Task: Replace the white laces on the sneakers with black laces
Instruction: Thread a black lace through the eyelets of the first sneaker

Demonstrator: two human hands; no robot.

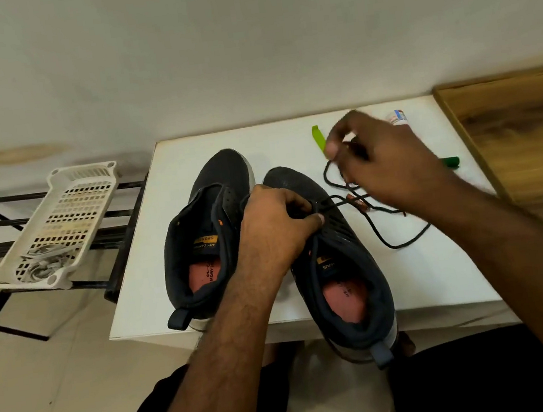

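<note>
Two dark sneakers stand side by side on a white table (427, 275), toes pointing away. The left sneaker (198, 236) has no lace in its eyelets. My left hand (276, 226) grips the eyelet area of the right sneaker (343, 265) and pinches a black lace (389, 242) there. The lace runs off to the right and loops across the table. My right hand (382, 163) is raised over the table beyond the shoe and pinches a strand of the black lace between thumb and fingers; it looks motion-blurred. White laces (42, 260) lie in a tray off to the left.
A white slotted plastic tray (67, 212) rests on a black metal rack (122, 239) left of the table. A green strip (319, 139), a green marker (451, 162) and a small bottle (398, 117) lie at the table's far side. A wooden surface (521, 124) adjoins at right.
</note>
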